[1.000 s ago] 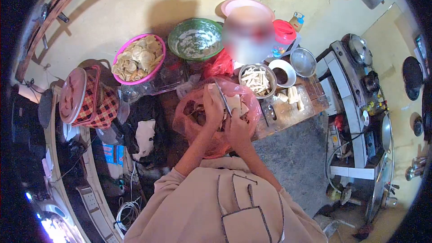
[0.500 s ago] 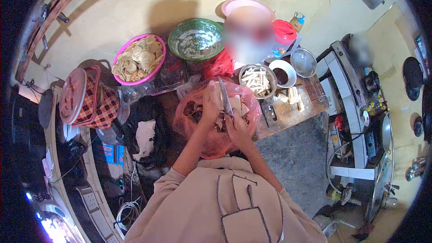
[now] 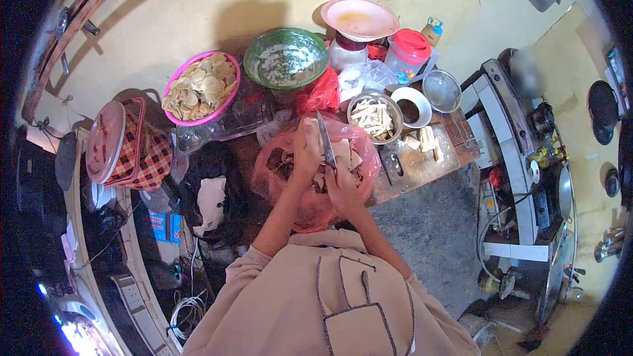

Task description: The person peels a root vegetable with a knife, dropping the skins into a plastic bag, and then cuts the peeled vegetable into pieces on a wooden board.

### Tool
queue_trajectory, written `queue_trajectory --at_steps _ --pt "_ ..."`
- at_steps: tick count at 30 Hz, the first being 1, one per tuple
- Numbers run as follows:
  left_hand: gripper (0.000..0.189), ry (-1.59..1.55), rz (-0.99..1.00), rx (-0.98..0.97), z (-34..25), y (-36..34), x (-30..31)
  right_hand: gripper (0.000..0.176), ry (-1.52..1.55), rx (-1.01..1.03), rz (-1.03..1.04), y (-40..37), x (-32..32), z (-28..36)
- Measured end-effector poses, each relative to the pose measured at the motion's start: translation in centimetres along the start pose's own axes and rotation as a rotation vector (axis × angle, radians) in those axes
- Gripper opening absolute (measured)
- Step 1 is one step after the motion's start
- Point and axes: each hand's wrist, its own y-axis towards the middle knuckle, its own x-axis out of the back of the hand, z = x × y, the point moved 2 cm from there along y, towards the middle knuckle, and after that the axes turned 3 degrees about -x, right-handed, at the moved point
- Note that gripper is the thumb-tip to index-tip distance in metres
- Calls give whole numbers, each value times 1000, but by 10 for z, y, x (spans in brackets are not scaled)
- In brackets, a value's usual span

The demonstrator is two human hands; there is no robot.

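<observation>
My right hand [image 3: 341, 184] is closed round the handle of a knife [image 3: 324, 137], whose blade points away from me. Close beside the blade, my left hand [image 3: 307, 156] grips a pale root piece [image 3: 310, 125] that looks like cassava; my fingers cover much of it. Both hands are over an open pink plastic bag [image 3: 267, 168]. Inside the bag lie pale root chunks [image 3: 344, 151] and brown peel-like scraps, partly hidden by my wrists. A metal bowl of pale cut sticks [image 3: 373, 117] stands just beyond the bag to the right.
On the wooden table, a cutting board [image 3: 422, 168] bears several pale pieces. Behind are a white bowl with dark contents [image 3: 411, 107], a sieve [image 3: 442, 91], a green basin [image 3: 286, 58] and a pink basin of round slices [image 3: 201, 87]. A stove [image 3: 504, 102] stands right.
Both hands stay over the bag, with the knife still against the left-hand piece. The knife and my right hand have shifted slightly left. The view has moved a little.
</observation>
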Motion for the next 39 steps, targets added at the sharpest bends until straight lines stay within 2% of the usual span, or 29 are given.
queue_trajectory --at_steps 2,4,5,7,8,11,13,16,20,22,26,28,32,35,37,39 --pt "40 91 24 -85 0 0 -2 16 -128 -59 18 -1 6 10" --pt "40 87 -31 -111 -2 -3 -5 16 -332 -144 27 -3 10 22" --pt "40 85 -57 -125 -3 -4 -6 17 -298 -103 11 -3 10 19" --pt "40 -204 -84 40 8 -6 -5 19 -229 -19 -22 -2 7 6" --pt "40 -347 -99 121 14 -6 -3 21 -86 -11 -84 1 8 0" --pt "42 -301 -66 175 2 -7 -6 27 245 -23 -196 13 18 1" --pt "44 -337 -23 230 6 -13 -10 34 335 -87 -182 19 35 32" --pt "45 -357 -28 244 -3 -21 -19 39 345 -126 -77 31 39 35" --pt "45 -431 -119 204 0 -27 -28 38 280 -130 -140 31 34 32" --pt "47 -376 -159 134 1 -28 -31 37 319 -60 -186 28 30 29" --pt "48 -183 -177 -1 23 -25 -24 32 429 -123 -181 26 26 26" --pt "47 -299 -146 83 13 -25 -24 32 519 -109 -191 28 26 20" --pt "42 -489 -145 229 -17 -29 -29 32 322 -108 -85 25 38 29" --pt "42 -491 -124 179 -5 -27 -28 32 208 -64 -84 25 41 30" --pt "41 -492 -128 170 -8 -28 -30 32 293 -92 -92 26 37 25" --pt "41 -441 -129 139 -4 -28 -29 27 248 22 -183 27 34 23"
